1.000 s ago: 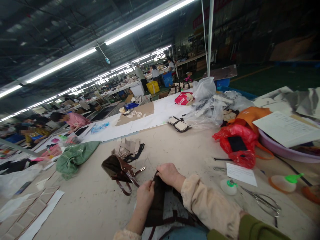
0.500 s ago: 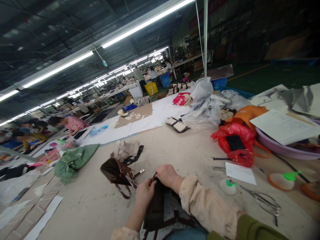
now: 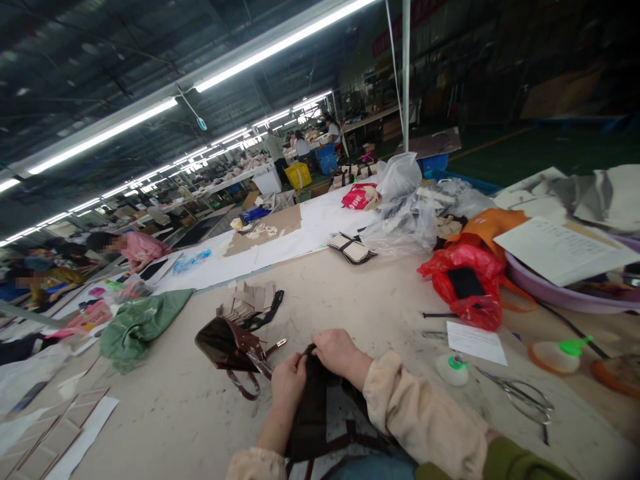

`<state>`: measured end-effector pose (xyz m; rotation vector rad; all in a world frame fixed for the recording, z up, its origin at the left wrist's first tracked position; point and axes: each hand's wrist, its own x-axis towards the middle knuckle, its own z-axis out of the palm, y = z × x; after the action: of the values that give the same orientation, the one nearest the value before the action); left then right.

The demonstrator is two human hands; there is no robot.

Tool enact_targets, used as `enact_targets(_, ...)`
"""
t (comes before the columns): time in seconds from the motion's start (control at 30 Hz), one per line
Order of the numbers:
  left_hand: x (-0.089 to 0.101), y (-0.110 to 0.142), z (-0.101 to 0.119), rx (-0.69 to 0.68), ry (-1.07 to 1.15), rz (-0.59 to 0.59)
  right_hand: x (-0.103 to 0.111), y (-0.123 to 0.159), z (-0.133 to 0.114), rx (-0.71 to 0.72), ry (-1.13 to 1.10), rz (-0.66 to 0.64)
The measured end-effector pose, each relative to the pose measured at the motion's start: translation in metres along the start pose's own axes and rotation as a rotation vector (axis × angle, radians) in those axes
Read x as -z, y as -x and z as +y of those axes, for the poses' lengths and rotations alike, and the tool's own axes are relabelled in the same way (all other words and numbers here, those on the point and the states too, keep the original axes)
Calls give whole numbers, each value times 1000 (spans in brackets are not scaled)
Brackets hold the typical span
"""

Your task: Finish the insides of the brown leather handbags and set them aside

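My left grip and right grip each pinch the upper edge of a dark brown piece, thumbs against fingers, close beside one another. The piece hangs from them toward me, above the bench; its lower part lies nearest my body.

If my two grips pull unevenly, I judge the edge could pucker or slip from a pinch, since so little of it is held. The brown bag lies just left of my left grip, its strap loops nearest, so a sideways swing could snag them. Right of my right grip, a sweeping forearm could knock the squeeze bottle or catch the scissors.

As for writing, the small white sheet right of my right grip has faint lines, and the larger sheet farther right has rows of script; both too blurred. Well beyond my grips, a red-and-cream bag shows white lettering I cannot read surely.
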<state>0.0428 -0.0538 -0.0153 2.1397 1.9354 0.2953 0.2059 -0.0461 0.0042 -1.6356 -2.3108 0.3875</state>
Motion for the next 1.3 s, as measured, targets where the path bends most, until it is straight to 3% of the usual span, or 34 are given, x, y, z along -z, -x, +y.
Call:
enact_targets(0.47, -3, 2, 2, -24, -8, 11, 0, -10, -6, -92, 6, -22)
enact_targets(0.63, 0, 1, 5, -27, -78, -35, 1, -10, -9, -109, 5, -20)
enact_targets(0.97, 6, -19, 11, -94, -25, -84, -1, -11, -8, -94, 15, -11)
enact_targets(1.07, 2, -20, 11, -101, -82, -50, 6, 0, -7, -56, -56, 6)
enact_targets(1.17, -2, -19, 12, -101, -147, -16, 13, 24, -3, -47, -153, 107)
enact_targets(1.3, -2, -19, 14, -100, -184, -23, 13, 69, 6, -193, -209, 171)
